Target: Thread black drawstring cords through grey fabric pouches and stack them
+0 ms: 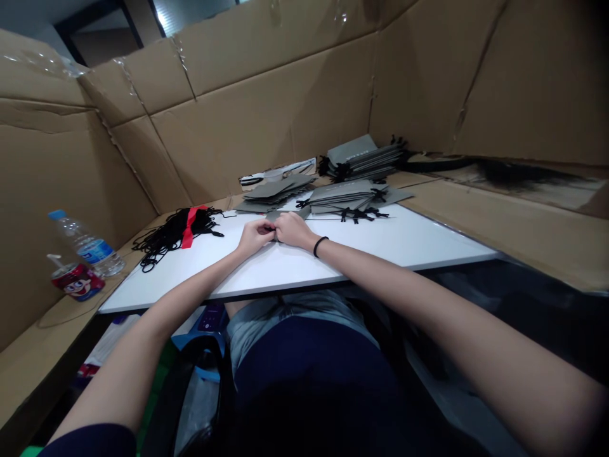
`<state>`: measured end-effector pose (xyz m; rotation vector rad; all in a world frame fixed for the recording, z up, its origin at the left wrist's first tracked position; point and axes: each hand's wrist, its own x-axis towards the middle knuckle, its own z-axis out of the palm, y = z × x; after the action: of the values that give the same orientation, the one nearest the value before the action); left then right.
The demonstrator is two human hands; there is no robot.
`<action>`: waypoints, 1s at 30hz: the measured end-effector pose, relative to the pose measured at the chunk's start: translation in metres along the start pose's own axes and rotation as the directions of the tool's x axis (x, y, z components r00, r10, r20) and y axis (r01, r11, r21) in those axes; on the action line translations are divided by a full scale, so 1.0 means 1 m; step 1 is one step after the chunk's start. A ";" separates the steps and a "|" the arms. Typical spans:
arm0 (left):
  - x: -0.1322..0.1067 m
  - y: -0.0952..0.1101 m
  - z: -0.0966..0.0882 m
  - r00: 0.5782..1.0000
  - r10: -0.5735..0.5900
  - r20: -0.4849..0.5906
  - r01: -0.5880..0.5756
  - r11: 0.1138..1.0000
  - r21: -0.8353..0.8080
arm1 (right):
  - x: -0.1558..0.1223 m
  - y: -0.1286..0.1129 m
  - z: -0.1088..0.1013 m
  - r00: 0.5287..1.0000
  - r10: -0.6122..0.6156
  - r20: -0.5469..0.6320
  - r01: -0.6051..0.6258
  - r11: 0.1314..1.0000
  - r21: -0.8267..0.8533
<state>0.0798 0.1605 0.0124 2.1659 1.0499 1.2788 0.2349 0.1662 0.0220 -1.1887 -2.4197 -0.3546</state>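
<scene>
My left hand [255, 236] and my right hand [294, 230] meet over the white table near its middle. Both have closed, pinching fingers at the edge of a flat grey bag [302, 212], which is mostly covered by the hands. A small dark bit shows between the fingertips, too small to make out. To the left of my hands lies a bundle of black cords [166, 231], bound with a red ribbon [189, 227]. Just beyond them rests a pile of flat grey bags [276, 190] without visible cords. On the right, another stack of grey bags [345, 195] has knotted black cords.
Further back stands a second corded stack [364, 155]. Cardboard walls [266, 108] surround the white table [394, 244]. At the left edge are a water bottle [92, 247] with a blue cap and a red cup [78, 281]. A blue object [204, 339] sits below the table.
</scene>
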 end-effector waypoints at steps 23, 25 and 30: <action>-0.005 0.002 0.001 0.992 -0.111 -0.054 0.109 0.993 -0.039 | 0.004 -0.002 0.003 0.997 -0.058 0.045 0.060 0.997 -0.046; -0.004 0.000 0.000 0.992 -0.117 -0.045 0.114 0.992 -0.055 | 0.003 0.000 0.003 0.998 -0.053 0.036 0.054 0.997 -0.050; -0.001 -0.007 -0.008 0.986 -0.166 0.020 0.167 0.979 -0.116 | 0.001 0.004 0.001 0.998 -0.060 0.009 0.061 0.996 -0.060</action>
<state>0.0698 0.1638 0.0112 1.9513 1.0980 1.2199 0.2373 0.1693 0.0219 -1.1456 -2.4710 -0.4454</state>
